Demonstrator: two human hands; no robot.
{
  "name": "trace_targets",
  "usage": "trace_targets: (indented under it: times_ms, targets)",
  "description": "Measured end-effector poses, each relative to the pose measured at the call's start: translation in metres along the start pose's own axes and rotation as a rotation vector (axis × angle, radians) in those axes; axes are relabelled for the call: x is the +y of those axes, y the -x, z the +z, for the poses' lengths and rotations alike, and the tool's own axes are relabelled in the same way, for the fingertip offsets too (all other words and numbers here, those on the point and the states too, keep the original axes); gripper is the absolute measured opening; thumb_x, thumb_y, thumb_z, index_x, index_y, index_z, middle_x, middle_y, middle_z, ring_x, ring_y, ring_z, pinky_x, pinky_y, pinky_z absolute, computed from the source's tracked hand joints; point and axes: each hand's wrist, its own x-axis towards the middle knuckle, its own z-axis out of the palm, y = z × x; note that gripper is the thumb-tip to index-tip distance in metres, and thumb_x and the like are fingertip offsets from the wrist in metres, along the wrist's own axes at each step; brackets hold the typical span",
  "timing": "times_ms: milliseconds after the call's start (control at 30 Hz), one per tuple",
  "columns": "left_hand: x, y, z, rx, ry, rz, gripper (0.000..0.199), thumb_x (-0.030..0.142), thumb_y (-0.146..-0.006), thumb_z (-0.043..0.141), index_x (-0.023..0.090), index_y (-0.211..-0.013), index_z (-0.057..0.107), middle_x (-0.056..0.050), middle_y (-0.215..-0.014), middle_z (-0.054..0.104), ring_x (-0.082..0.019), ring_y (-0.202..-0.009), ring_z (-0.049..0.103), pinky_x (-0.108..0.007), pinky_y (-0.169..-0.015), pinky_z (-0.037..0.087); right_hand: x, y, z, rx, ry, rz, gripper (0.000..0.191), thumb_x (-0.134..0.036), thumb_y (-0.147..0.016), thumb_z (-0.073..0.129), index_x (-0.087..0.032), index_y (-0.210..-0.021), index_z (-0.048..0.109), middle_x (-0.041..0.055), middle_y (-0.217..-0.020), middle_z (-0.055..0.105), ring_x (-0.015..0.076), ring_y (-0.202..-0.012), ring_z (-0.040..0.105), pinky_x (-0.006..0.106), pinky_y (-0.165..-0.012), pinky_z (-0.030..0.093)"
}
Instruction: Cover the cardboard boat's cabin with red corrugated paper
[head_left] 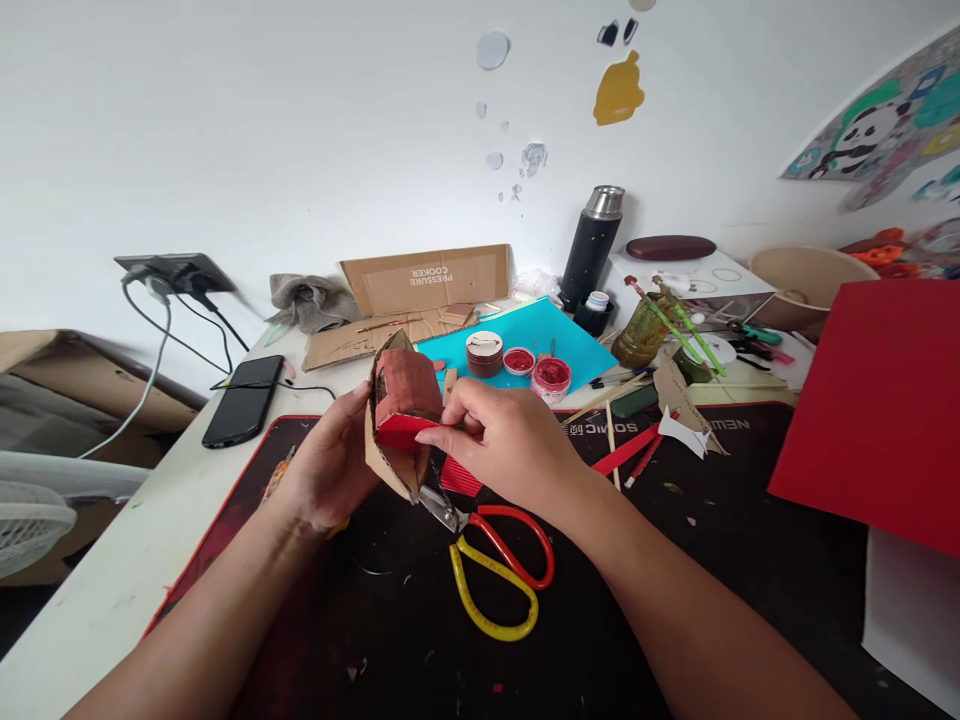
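My left hand point(330, 460) is wrapped round a small cardboard piece point(390, 472) with a rounded, reddish-brown painted part point(409, 382). Between thumb and fingers, my right hand point(499, 430) pinches a bright red strip point(401, 432), which lies against the lower side of the painted part. Below the hands, scissors point(487, 575) with one red and one yellow handle rest on the black mat, their blades partly hidden under the cardboard. A ribbed red piece point(460, 477) lies just behind them, near my right wrist.
Open paint jars point(551, 378) stand on a blue sheet point(585, 345). Behind are a black thermos point(592, 250) and a cardboard panel point(427, 280). A phone point(244, 400) lies at left. Brushes point(694, 335) lean in a jar; a large red sheet point(877, 410) juts in at right.
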Motion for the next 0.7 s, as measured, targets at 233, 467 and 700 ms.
trace_targets:
  times_ms: [233,467,700]
  targets:
    - [0.0015,0.0021,0.0043,-0.032,0.006,-0.01,0.032,0.047,-0.096,0.079,0.017,-0.105,0.087,-0.011,-0.112,0.089,-0.036,-0.115,0.082,-0.043,-0.103,0.067,0.0015,-0.0008,0.0003,0.027,0.036,0.035,0.039,-0.038,-0.094,0.093,-0.022,-0.079,0.061,-0.0079,-0.061,0.06,0.01,-0.052,0.046,0.029,-0.06,0.032]
    - [0.0015,0.0044,0.0055,-0.043,0.042,-0.046,0.034,0.046,-0.1,0.073,0.016,-0.112,0.085,-0.012,-0.119,0.088,-0.036,-0.122,0.08,-0.043,-0.108,0.064,0.0028,0.0001,0.0009,0.039,0.024,0.074,0.043,-0.044,-0.093,0.093,-0.022,-0.077,0.059,-0.007,-0.061,0.062,0.0108,-0.054,0.05,0.029,-0.06,0.033]
    - [0.0001,0.0036,0.0057,-0.015,0.074,-0.015,0.036,0.044,-0.099,0.076,0.014,-0.115,0.085,-0.014,-0.118,0.088,-0.036,-0.118,0.082,-0.043,-0.108,0.065,0.0045,-0.0004,-0.0024,0.063,-0.157,0.088,0.041,-0.051,-0.102,0.081,-0.023,-0.079,0.062,-0.0065,-0.063,0.06,0.0117,-0.056,0.05,0.03,-0.06,0.035]
